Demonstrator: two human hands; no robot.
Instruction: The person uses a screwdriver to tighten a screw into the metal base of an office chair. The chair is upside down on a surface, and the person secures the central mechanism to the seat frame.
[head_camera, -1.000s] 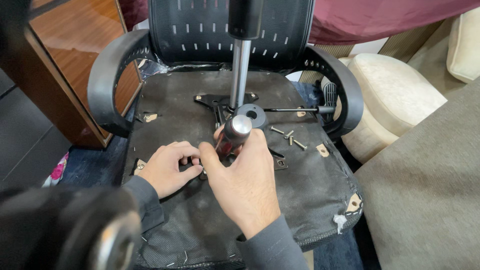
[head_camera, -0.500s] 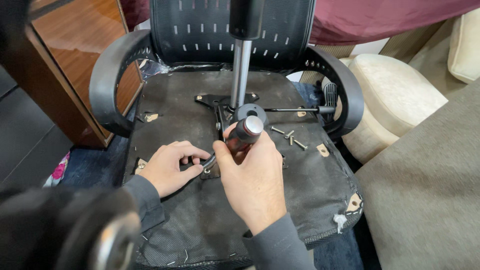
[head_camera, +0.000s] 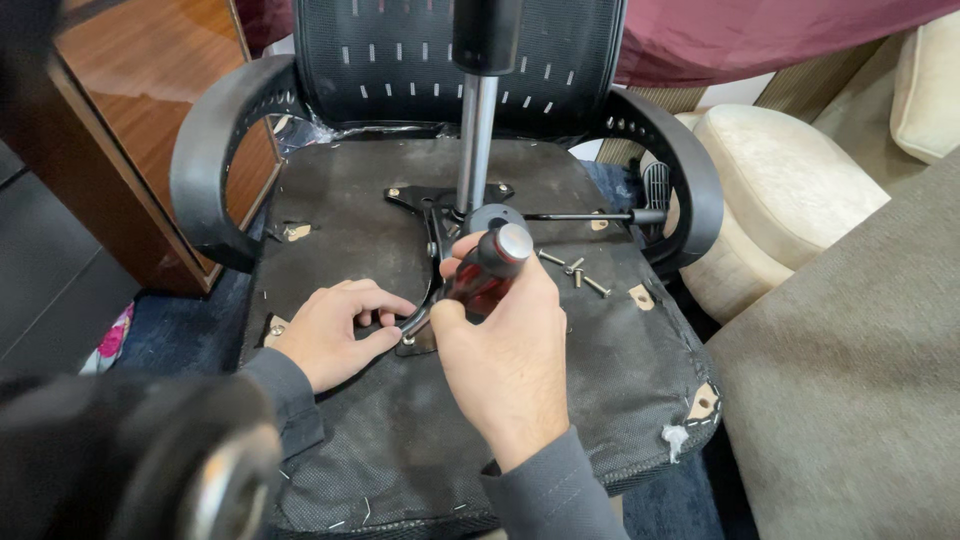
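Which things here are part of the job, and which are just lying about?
In use: right hand gripping screwdriver; left hand on metal bracket; loose screws; upturned chair seat.
Lying about: cream cushion; wooden cabinet; maroon cloth.

We are looking steeply down from head height, close over the upturned chair seat (head_camera: 400, 230), facing its backrest (head_camera: 420, 60).
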